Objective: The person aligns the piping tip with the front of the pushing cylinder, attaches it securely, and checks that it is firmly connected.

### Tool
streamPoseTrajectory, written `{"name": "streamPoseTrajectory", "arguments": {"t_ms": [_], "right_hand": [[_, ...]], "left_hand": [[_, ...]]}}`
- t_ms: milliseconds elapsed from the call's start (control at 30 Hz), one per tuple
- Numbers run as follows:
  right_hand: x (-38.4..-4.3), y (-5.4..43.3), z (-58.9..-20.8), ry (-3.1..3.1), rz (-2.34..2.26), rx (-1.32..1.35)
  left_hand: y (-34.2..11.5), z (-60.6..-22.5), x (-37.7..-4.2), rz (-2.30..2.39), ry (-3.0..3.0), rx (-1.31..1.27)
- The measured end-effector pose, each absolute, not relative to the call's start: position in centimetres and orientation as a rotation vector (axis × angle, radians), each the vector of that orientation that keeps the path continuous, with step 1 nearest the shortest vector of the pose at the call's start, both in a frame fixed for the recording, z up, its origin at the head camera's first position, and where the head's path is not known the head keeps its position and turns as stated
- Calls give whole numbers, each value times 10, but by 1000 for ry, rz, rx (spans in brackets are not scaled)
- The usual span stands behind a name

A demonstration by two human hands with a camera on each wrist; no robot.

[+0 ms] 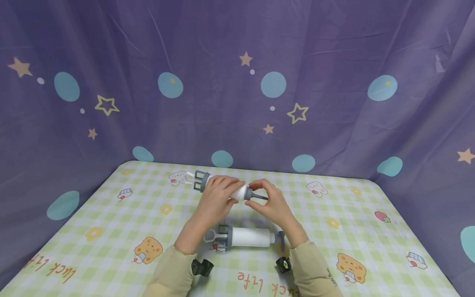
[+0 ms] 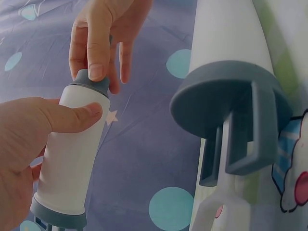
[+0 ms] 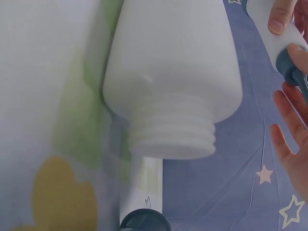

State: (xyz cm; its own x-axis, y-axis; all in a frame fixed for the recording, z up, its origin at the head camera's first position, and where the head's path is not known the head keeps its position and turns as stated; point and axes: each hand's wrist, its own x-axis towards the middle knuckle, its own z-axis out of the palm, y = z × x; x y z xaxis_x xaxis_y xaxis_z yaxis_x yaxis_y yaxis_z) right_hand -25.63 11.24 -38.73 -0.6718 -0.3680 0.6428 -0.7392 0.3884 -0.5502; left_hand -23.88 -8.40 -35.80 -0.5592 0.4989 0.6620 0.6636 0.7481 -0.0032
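Note:
My left hand (image 1: pixel 217 197) grips the white barrel of a syringe (image 2: pixel 72 154), its thumb lying along the side. Grey finger loops (image 1: pixel 200 181) and a white plunger handle stick out at the left end. At the other end my right hand (image 1: pixel 273 204) pinches the grey nozzle cap (image 2: pixel 89 81), whose thin spout points right. Below the hands a second white syringe (image 1: pixel 250 237) lies on the table, its threaded mouth (image 3: pixel 172 139) bare. Close to that mouth lies a loose grey nozzle (image 1: pixel 282 241), partly hidden by the right wrist.
A green-and-white checked cloth (image 1: pixel 148 214) with printed cartoons covers the table. Behind it hangs a purple curtain (image 1: pixel 222 115) with stars and blue dots. Black wrist cameras (image 1: pixel 202 268) sit at both sleeves, just in front of the lying syringe.

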Motion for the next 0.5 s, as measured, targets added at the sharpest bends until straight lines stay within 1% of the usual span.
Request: {"name": "streamPoseTrajectory", "arguments": {"t_ms": [233,500], "right_hand": [[-259,113,-394,-2202,1222,947],[-259,112,-393,-2216,1142,904]], "left_hand": [[-84,-359,-238,-340,-2286,-860],[-83,-362,-240,-322,-2266,-842]]}}
